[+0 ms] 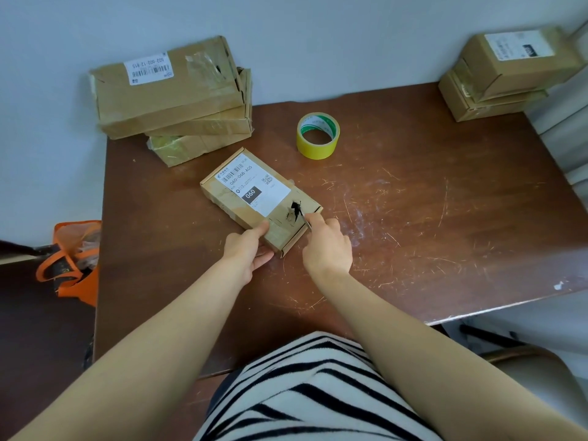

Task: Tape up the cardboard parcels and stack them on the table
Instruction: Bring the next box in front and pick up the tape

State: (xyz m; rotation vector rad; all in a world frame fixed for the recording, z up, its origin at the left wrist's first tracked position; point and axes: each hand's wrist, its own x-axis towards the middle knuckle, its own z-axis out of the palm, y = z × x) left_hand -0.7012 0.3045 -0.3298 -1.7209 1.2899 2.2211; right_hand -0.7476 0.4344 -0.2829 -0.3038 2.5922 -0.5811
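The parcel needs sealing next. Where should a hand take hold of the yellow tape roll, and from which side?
Probably best: grip the tape roll from above, thumb in its open core and fingers on the outer wall. It lies flat on the table with the hole facing up.

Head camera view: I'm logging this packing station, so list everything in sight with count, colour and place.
labelled parcel: one, brown cardboard with a white label, torn on top, middle of the table
left stack: three parcels, brown, far left corner against the wall
right stack: at least two parcels, brown, far right corner
tape roll: one, yellow, standing on its side edge behind the labelled parcel
table: one, dark brown, scratched
bag: one, orange, on the floor left of the table
striped top: one, black and white, bottom edge
left hand: grips the parcel's near end, thumb on top
right hand: fingers curled at the parcel's near right edge; what they pinch is unclear
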